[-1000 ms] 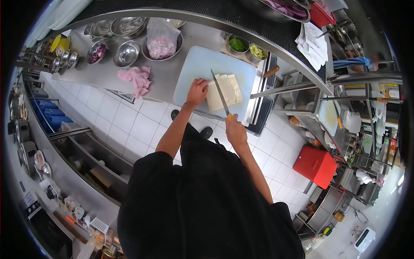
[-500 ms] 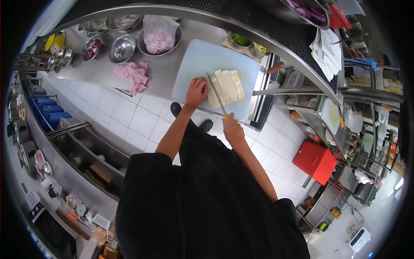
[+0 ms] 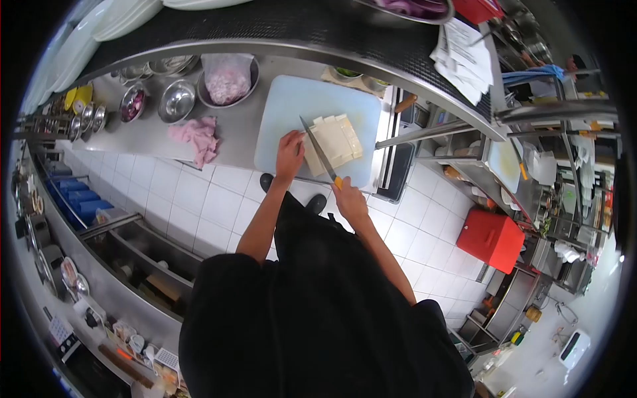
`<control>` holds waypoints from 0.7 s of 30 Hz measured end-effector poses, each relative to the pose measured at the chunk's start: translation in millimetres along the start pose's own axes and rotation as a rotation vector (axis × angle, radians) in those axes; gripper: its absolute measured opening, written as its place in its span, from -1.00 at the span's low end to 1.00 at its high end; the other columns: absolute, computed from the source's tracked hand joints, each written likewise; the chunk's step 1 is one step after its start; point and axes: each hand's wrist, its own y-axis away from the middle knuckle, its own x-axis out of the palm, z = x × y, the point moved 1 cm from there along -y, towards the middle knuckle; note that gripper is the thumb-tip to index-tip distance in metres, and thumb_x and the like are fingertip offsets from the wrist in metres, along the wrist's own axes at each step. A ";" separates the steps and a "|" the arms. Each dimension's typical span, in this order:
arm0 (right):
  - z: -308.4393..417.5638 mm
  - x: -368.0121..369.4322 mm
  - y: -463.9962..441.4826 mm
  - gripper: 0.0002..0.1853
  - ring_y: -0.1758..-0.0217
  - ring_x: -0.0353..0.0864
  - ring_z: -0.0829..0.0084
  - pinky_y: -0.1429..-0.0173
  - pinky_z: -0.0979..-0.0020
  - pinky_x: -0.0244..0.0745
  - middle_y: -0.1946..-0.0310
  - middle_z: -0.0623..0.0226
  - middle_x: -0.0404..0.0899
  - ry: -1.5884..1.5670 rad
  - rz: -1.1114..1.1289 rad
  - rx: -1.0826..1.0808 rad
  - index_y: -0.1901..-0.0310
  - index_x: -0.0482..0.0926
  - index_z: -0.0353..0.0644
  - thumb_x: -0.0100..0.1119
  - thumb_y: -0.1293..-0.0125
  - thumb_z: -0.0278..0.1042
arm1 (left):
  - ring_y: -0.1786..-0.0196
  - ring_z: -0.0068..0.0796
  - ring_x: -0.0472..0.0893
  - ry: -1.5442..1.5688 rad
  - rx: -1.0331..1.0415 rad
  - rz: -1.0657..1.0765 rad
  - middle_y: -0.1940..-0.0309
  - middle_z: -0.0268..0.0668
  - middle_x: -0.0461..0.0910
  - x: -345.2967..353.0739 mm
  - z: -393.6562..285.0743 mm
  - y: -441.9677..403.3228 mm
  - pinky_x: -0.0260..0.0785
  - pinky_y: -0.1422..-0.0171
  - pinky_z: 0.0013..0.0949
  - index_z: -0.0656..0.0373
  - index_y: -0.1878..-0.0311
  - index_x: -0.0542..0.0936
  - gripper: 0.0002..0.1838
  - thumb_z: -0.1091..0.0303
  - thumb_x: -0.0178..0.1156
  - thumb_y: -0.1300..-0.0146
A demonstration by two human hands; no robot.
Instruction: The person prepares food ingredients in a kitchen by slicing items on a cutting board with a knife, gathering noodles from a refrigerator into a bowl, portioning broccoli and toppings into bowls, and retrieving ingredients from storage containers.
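Note:
My right hand (image 3: 350, 201) grips the yellow handle of a kitchen knife (image 3: 321, 150). Its long blade slants across the left part of a white block cut into slabs (image 3: 337, 140), which looks like tofu or cheese. The slabs lie side by side on a pale blue cutting board (image 3: 275, 109). Just left of the blade, my left hand (image 3: 289, 156) has its fingers bent and drawn together at the block's left edge. Whether anything sits between those fingers is hidden.
Left of the board lie a pink cloth (image 3: 198, 139), a bowl with a bagged pinkish food (image 3: 227, 86), a metal bowl (image 3: 176, 101) and a bowl of purple pieces (image 3: 133, 103). A metal shelf (image 3: 279, 45) overhangs the counter's far side. A red bin (image 3: 491, 240) stands right.
The whole view has shifted, with the board now lower and further left in the picture. Against the board, the knife has slid slightly away from me. Both hands stay close to the slabs.

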 end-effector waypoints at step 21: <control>-142.5 -86.1 -27.3 -0.62 0.26 0.75 0.08 0.16 0.18 0.66 0.39 -0.15 0.68 0.224 0.306 0.150 0.34 0.64 -0.47 -0.04 -0.32 -0.27 | 0.00 -0.15 0.62 0.422 -1.045 0.134 0.01 -0.02 0.60 59.0 -10.7 40.0 0.46 -0.09 -0.26 0.38 -0.12 0.51 -0.43 0.24 0.33 -0.07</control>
